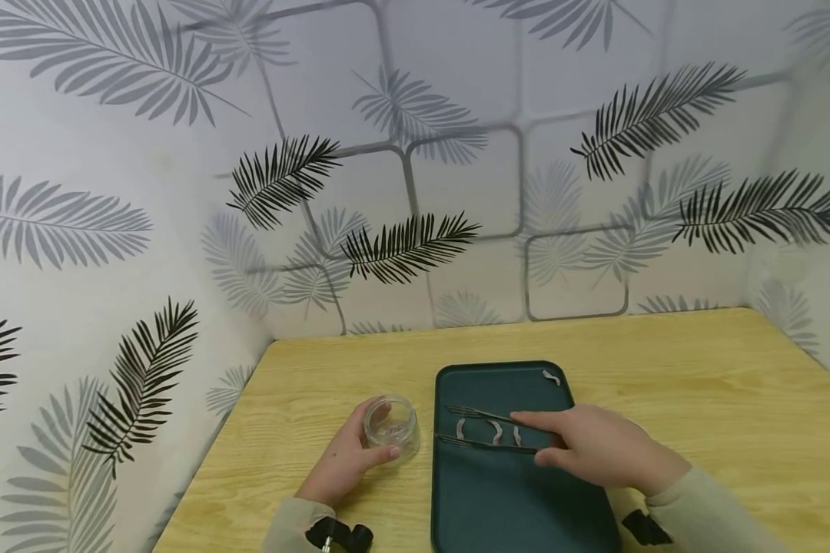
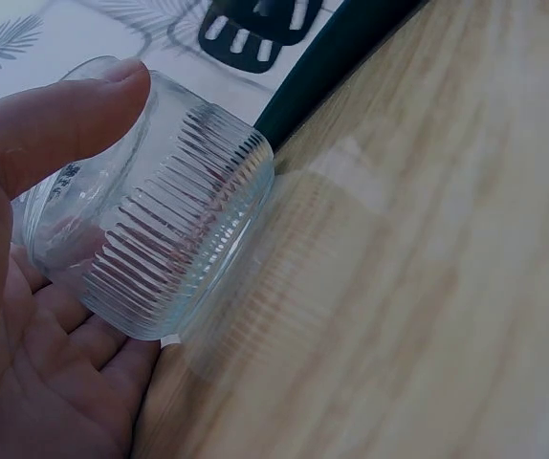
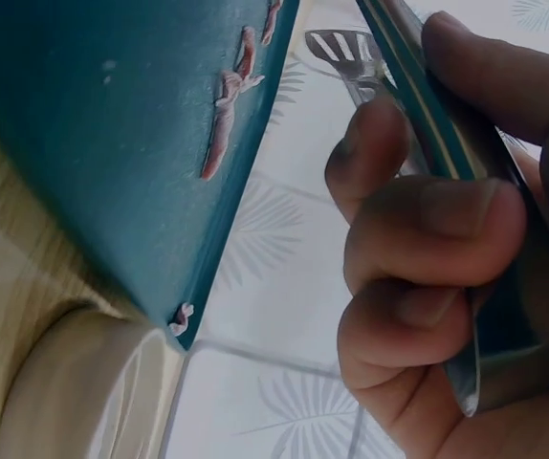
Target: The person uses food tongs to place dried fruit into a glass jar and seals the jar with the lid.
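Note:
My left hand point(image 1: 349, 453) holds a clear glass jar point(image 1: 403, 436) with an open top, thumb on one side and fingers on the other. Ribs run down the jar point(image 2: 174, 225) in the left wrist view; whether its base touches the table cannot be told. My right hand point(image 1: 598, 445) grips metal tongs point(image 1: 501, 447) with slotted ends, their two arms spread apart over a dark green tray point(image 1: 519, 507). Between the arms lie small, curved, pinkish-grey pieces point(image 1: 494, 432). Another such piece point(image 1: 552, 377) is near the tray's far right corner.
Both things are on a light wood-patterned table point(image 1: 719, 384). A round, pale-rimmed container point(image 3: 74, 392) stands beside the tray in the right wrist view, mostly hidden by my right hand in the head view. Leaf-patterned covering point(image 1: 456, 177) rises behind the table.

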The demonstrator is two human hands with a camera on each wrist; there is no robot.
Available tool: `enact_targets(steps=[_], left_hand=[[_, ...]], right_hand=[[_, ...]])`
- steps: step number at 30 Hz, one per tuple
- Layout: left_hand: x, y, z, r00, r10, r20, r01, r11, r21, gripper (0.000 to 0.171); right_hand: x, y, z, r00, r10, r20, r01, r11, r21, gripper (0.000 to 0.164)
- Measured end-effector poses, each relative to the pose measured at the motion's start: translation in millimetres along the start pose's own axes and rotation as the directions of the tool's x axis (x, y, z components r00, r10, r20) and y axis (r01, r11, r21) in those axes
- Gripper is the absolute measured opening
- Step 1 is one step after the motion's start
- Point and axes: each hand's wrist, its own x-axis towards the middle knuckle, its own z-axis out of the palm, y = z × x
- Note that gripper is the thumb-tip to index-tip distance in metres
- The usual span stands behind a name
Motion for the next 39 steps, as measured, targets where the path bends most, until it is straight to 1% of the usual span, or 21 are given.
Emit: enact_targets(steps=[9,16,22,31,39], left_hand=[[0.9,2.0,2.4,1.0,-0.008,0.0,0.008,1.0,-0.005,0.083],[0.9,2.3,2.3,1.0,-0.014,0.002,0.014,1.0,-0.004,0.083],[0.1,1.2,2.2,1.0,-0.019,0.004,0.019,1.0,-0.01,0.083],[-0.6,2.4,3.1,1.0,-0.023,-0.004,0.023,1.0,0.007,0.083],[0.1,2.0,3.0,1.0,-0.031,-0.005,0.031,1.0,0.007,0.085]], right_hand=[[-5,5,1,1.0,0.023,0.009,-0.023,0.999,-0.037,0.058],[-4,8,4,0.999,0.039,0.009,-0.039,0.999,-0.03,0.056],[-4,13,4,1.0,0.019,0.001,-0.019,0.999,-0.031,0.054],[-4,21,3,0.999,-0.02,-0.028,0.017,0.996,-0.084,0.051],[-5,22,2,0.997,-0.041,-0.058,0.034,0.992,-0.12,0.05]])
